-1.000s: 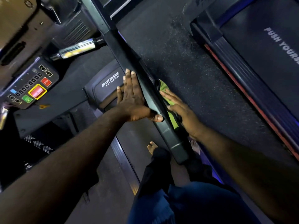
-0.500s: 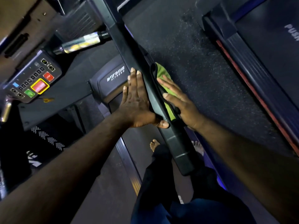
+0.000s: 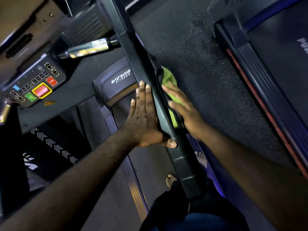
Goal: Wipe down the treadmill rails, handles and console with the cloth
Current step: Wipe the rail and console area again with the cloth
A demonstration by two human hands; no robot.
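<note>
A black treadmill handrail (image 3: 133, 47) runs diagonally from top centre down to my legs. My left hand (image 3: 143, 117) lies flat against its left side, fingers straight and together, thumb hooked over the rail. On the rail's right side my right hand (image 3: 185, 112) presses a green cloth (image 3: 168, 79) against it with flat fingers; part of the cloth is hidden under the hand. The console (image 3: 33, 84), with red, green and small black buttons, sits at the left. A chrome handle (image 3: 88, 48) sticks out above it.
The treadmill's motor cover (image 3: 116, 80) reads VIVA FITNESS, with the belt (image 3: 146, 165) below it and my bare feet near the rail's end. Speckled dark floor (image 3: 208, 80) lies to the right. A second treadmill with a red-edged side rail (image 3: 266, 104) stands at far right.
Both hands have slid farther up along the handrail, the right one carrying the green cloth with it. The view has shifted slightly down and closer.
</note>
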